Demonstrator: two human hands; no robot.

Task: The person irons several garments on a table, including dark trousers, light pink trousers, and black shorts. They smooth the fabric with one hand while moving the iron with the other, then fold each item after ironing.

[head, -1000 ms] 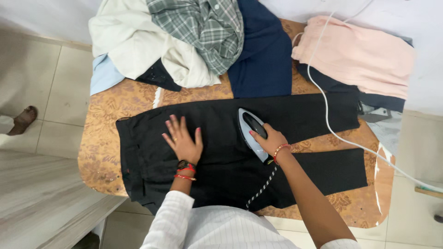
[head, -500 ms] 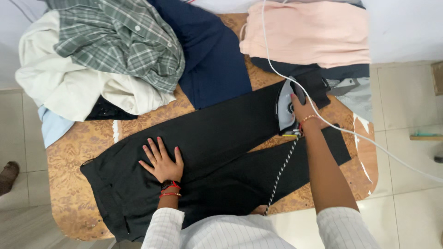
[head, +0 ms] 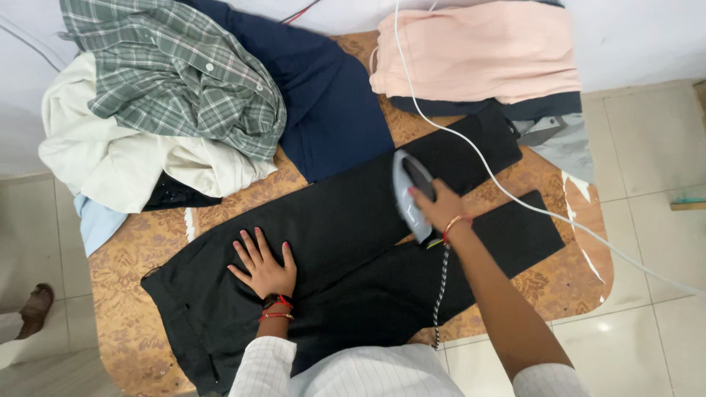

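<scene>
Right hand (head: 440, 208) grips the electric iron (head: 410, 193) on the upper leg of the black trousers (head: 346, 242), lying lengthwise across the ironing table (head: 125, 316), while left hand (head: 263, 266) presses flat, fingers spread, near the waistband end.

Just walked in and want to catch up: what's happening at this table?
A person is ironing black trousers spread across a patterned table. The right hand grips the iron on the upper trouser leg, and the left hand lies flat on the cloth near the waist. A white cord trails off to the right. A plaid shirt, navy cloth and pink garment lie at the far edge.
</scene>
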